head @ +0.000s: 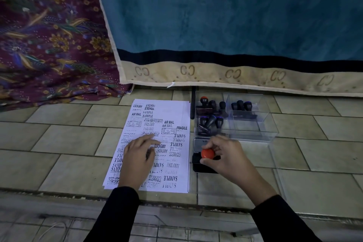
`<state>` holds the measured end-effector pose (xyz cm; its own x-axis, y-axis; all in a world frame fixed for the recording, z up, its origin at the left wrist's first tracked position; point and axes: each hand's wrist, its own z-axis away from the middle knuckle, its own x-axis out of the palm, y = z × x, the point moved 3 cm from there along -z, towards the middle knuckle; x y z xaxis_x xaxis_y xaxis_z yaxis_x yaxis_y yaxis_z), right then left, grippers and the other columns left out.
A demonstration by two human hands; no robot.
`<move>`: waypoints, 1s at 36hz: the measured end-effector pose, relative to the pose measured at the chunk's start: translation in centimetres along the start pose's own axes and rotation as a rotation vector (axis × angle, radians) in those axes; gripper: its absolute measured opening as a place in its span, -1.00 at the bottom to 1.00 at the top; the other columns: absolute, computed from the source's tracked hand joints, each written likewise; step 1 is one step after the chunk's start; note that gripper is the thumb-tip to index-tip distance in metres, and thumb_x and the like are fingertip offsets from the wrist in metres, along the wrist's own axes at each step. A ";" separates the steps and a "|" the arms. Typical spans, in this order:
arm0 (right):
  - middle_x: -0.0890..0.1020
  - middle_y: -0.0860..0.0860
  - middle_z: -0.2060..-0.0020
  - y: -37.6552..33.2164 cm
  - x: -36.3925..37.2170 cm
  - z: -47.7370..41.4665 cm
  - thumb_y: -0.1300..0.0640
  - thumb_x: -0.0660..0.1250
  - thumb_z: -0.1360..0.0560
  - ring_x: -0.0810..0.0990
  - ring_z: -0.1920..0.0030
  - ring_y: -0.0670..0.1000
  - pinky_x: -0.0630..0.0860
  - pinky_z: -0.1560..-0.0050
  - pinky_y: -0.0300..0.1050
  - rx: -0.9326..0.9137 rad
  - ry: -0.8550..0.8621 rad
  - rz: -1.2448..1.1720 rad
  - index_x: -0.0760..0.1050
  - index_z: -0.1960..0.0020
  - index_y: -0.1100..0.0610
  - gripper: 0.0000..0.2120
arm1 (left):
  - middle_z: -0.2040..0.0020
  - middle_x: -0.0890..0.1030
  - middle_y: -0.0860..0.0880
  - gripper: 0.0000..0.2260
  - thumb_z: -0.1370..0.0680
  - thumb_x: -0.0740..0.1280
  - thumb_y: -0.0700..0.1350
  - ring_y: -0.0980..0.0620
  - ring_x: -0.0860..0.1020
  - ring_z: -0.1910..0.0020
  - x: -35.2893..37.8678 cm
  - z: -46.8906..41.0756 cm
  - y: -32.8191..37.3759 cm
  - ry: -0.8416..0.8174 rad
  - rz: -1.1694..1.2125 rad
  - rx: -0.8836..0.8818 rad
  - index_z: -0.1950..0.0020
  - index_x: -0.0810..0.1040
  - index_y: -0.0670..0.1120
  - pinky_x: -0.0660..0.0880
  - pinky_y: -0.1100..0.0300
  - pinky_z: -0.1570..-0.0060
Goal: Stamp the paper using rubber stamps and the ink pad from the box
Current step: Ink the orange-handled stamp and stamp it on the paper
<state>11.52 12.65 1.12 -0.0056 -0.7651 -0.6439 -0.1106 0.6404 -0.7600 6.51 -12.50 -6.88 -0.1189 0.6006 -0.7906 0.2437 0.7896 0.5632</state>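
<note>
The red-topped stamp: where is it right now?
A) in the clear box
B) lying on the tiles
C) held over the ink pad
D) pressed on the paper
C: the right hand has its grip on the red-topped stamp, directly over the black ink pad beside the paper.

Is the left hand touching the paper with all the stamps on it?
Touching. The head view shows the left hand lying flat on the stamped paper, palm and fingers pressed onto the sheet with no gap.
</note>
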 end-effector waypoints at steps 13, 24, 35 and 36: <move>0.59 -0.14 0.18 0.1 0.5 0.0 0.22 0.57 -0.23 0.60 0.17 -0.12 0.58 0.08 -0.20 0.055 0.056 -0.037 0.57 0.18 0.08 -0.76 | -0.27 0.50 0.19 -0.68 -0.52 0.06 0.06 0.10 0.42 -0.24 0.1 0.0 0.0 0.009 0.001 0.004 -0.08 0.57 0.15 0.17 0.16 -0.26; 0.59 -0.12 0.13 0.1 -0.9 0.9 0.13 0.54 -0.31 0.59 0.13 -0.13 0.56 0.05 -0.30 0.011 0.083 0.051 0.60 0.05 0.00 -0.75 | -0.27 0.47 0.23 -0.71 -0.52 0.10 0.01 0.12 0.41 -0.25 0.1 -0.1 0.0 0.001 0.000 -0.008 -0.08 0.58 0.16 0.15 0.19 -0.27; 0.60 -0.11 0.14 0.2 -0.4 1.3 0.16 0.56 -0.28 0.59 0.14 -0.13 0.54 0.06 -0.30 -0.016 0.091 0.086 0.62 0.07 0.08 -0.75 | -0.25 0.47 0.24 -0.75 -0.53 0.16 -0.06 0.11 0.41 -0.25 -0.1 0.0 0.2 0.006 0.002 -0.008 -0.07 0.57 0.15 0.18 0.15 -0.27; 0.60 -0.12 0.14 0.2 -0.4 1.3 0.16 0.56 -0.27 0.59 0.14 -0.13 0.54 0.06 -0.32 -0.009 0.091 0.080 0.62 0.08 0.08 -0.75 | -0.24 0.46 0.26 -0.75 -0.53 0.16 -0.06 0.12 0.41 -0.24 -0.1 0.0 0.2 0.007 0.004 -0.008 -0.07 0.57 0.15 0.18 0.15 -0.27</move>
<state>12.81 13.20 1.11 -0.1054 -0.7145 -0.6917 -0.1149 0.6996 -0.7052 6.57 -12.39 -6.62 -0.1246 0.6049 -0.7865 0.2365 0.7879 0.5685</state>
